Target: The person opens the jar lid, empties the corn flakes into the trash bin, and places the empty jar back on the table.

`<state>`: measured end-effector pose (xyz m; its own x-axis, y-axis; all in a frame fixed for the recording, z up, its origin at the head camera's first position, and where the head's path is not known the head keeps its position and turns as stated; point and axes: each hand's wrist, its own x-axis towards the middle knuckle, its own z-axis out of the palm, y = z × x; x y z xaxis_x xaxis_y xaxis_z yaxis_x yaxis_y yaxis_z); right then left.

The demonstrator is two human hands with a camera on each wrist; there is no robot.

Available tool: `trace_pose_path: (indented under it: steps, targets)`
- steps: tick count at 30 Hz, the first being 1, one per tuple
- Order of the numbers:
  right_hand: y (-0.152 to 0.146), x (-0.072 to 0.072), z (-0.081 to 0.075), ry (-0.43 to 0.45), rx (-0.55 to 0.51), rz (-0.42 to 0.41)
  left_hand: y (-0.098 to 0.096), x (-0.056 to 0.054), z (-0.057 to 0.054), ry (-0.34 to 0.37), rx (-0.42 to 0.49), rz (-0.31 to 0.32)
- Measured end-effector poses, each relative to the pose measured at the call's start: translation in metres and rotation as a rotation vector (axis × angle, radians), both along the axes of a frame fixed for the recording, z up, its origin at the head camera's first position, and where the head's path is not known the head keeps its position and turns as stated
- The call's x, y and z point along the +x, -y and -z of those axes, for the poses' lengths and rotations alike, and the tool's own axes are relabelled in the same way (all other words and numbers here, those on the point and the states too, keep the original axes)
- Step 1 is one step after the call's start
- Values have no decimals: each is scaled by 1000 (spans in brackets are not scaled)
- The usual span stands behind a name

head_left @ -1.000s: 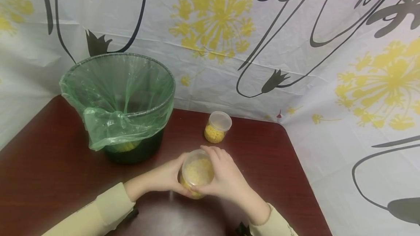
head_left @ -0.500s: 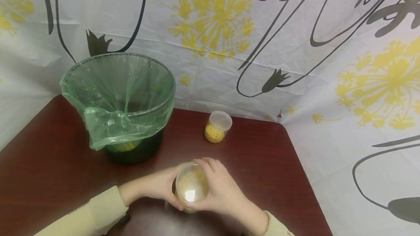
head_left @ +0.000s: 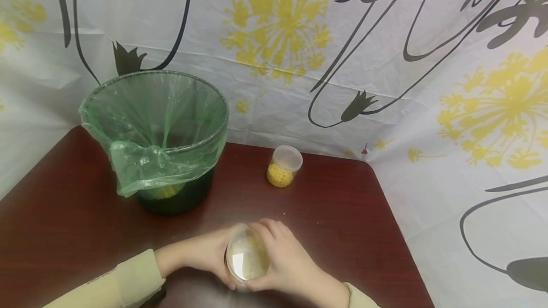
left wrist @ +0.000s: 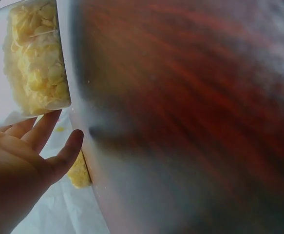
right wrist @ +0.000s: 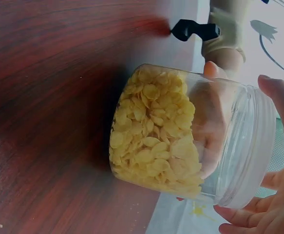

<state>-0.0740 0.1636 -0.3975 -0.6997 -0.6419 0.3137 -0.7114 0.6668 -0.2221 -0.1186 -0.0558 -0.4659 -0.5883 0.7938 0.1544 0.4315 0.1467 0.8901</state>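
Observation:
A clear plastic jar (right wrist: 156, 131) about half full of pale yellow flakes is held between both hands, low over the dark red tabletop. Its whitish screw lid (right wrist: 256, 151) faces up towards the head camera and catches a bright reflection. The left hand (head_left: 210, 253) grips the jar's left side, thumb at the near edge. The right hand (head_left: 291, 265) holds the lid's rim from the right, with thumb and fingers spread around it. In the left wrist view, the flakes (left wrist: 39, 63) show through the jar wall above the left hand (left wrist: 20, 165).
A second lidded jar (head_left: 280, 175) with yellow contents stands near the table's back edge. At the back left is a dark bin lined with a green bag (head_left: 158, 160). Patterned white cloth (head_left: 274, 23) hangs behind the table (head_left: 342, 213), which has tiny crumbs on it.
Both hands have brought the jar nearer to the body and slightly left, keeping hold of it. The second jar and the bin have stayed in place.

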Motion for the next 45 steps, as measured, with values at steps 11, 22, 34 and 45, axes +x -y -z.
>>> trace_pose_path:
  steps: [11, 22, 34, 45]
  targets:
    - [1, -2, 0, 26, 86, 8, -2, -1, 5, -37, -23, 14]
    - [5, -8, -13, -92, 302, -57, -3, -4, 5, -50, -50, 28]
    - [12, -20, -25, -148, 462, -181, -5, -7, 7, -68, -43, 57]
    - [16, -26, -38, -96, 567, -289, -4, -11, 5, -94, -52, 87]
